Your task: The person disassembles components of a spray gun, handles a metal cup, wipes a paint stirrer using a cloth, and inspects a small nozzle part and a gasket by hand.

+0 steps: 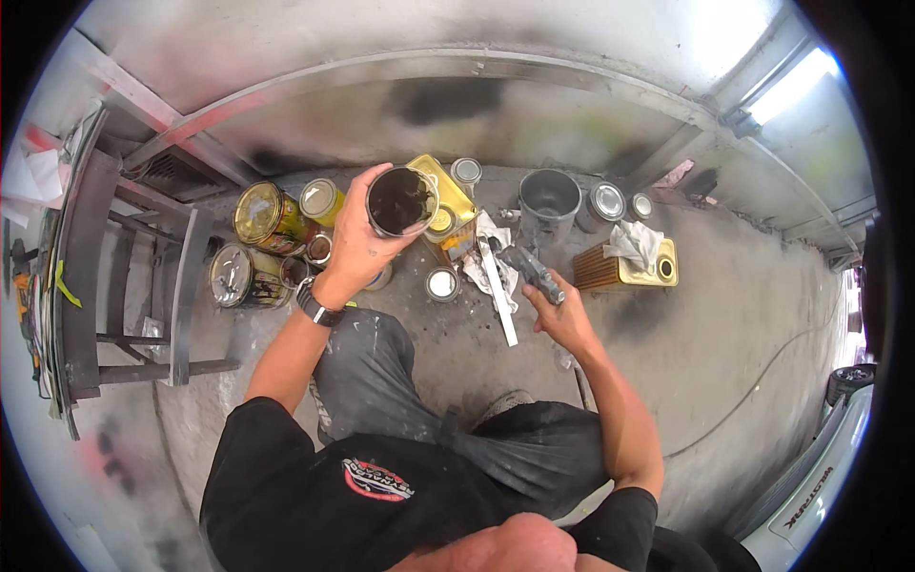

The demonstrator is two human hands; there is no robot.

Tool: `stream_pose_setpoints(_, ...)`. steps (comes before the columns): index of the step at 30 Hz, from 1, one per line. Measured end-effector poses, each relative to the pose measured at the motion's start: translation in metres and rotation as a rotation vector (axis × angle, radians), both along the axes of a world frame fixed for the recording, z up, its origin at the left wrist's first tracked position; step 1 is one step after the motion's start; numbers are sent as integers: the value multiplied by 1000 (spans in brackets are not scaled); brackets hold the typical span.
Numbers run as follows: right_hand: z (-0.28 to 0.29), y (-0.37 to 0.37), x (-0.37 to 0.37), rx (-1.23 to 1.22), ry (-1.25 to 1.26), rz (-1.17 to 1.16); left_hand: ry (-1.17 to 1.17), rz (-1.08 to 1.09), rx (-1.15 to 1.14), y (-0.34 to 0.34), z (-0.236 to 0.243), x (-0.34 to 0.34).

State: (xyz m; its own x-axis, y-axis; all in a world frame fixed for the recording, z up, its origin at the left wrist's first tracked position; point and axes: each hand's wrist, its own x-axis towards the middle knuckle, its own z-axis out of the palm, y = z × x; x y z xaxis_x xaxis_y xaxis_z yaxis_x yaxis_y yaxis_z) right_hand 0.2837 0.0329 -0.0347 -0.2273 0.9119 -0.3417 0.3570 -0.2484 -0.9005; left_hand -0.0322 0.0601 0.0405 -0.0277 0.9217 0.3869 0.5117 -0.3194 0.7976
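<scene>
My left hand (359, 243) is wrapped round a round cup (429, 186) with dark paint inside, its open mouth tilted toward me. My right hand (564, 315) grips a grey, paint-smeared tool (534, 272); its exact kind I cannot make out. Left of that tool a flat white stick (502, 310) lies slanting over crumpled white paper (491, 229). A yellow rectangular tin (456, 195) stands just right of the cup. Beyond my right hand is an open dark grey bucket (550, 195). A small lidded can (442, 284) sits on the floor between my hands.
Several paint cans (257, 214) crowd the left, beside a grey frame stand (186, 286). At right, a rectangular tin (624, 267) carries a crumpled rag (636, 245), with a lidded can (606, 202) behind. A hose (729, 410) crosses the floor toward a vehicle (810, 486).
</scene>
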Motion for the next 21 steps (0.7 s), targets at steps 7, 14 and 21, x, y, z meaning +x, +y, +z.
stream_pose_setpoints(7,18,0,-9,-7,-84,80,13,5,39,4,-1,-8)
stream_pose_setpoints(14,35,-5,-15,205,-168,231,260,-163,151,11,40,-5)
stream_pose_setpoints(21,30,-8,-10,284,-150,303,487,-302,234,19,76,0)
